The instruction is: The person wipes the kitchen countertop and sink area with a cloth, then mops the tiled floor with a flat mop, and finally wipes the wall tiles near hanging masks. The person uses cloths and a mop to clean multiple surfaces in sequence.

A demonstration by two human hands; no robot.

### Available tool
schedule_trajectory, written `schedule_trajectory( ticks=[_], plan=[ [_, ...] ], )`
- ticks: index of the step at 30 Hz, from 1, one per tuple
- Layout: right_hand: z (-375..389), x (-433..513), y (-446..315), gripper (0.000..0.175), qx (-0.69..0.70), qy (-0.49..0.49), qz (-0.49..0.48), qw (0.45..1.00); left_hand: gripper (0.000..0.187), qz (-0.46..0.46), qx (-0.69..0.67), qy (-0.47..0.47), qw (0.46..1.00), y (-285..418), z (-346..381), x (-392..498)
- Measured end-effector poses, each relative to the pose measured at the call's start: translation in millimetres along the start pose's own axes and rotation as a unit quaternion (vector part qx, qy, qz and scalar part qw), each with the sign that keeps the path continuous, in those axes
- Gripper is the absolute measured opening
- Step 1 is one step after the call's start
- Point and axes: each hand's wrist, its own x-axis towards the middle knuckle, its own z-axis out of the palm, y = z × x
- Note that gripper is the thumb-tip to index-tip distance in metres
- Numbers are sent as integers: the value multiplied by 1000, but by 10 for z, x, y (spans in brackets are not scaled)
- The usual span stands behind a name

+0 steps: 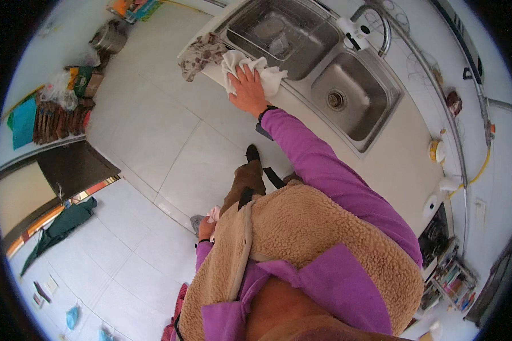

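Observation:
My right hand [248, 88], in a purple sleeve with a dark wristband, lies on a crumpled white cloth [274, 81] at the counter's front edge, beside the large sink basin. Its fingers are spread over the cloth; whether they grip it cannot be told. A brown-patterned cloth [205, 53] hangs over the edge just left of the white one. My left hand [205, 228] is low beside my body, its fingers closed around a pink cloth [213, 214]; a grey thing [196, 222] shows by the fingers.
The double steel sink has a wire rack [256, 40] in its large basin and a small basin [350, 97] with a drain. A curved faucet [386, 34] rises behind. Floor tiles [166, 123] lie left of the counter [392, 170]. A metal pot [111, 37] and bags stand along the far left wall.

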Motion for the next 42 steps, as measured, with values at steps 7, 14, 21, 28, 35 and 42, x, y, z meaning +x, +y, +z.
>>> schedule_trajectory(
  ticks=[7,14,21,28,35,42],
  plan=[
    [-457,-958,246,58,34,-22,66,997,51,62,81,-58,993,334,-724,1157],
    [-1196,-2740,637,52,-29,-23,192,981,62,236,74,54,967,2019,-1540,1499],
    [-1551,-4368,1073,51,-136,98,453,876,55,441,38,88,892,3995,-1402,430],
    [-1575,-4516,1556,54,-182,154,543,805,55,577,193,83,790,5336,-564,-160],
    [-1968,-4368,2122,56,-175,176,555,794,58,494,371,141,773,5749,90,-366],
    [-2310,-4367,3145,56,-183,202,557,784,57,464,363,180,788,5793,211,-230]
  ],
)
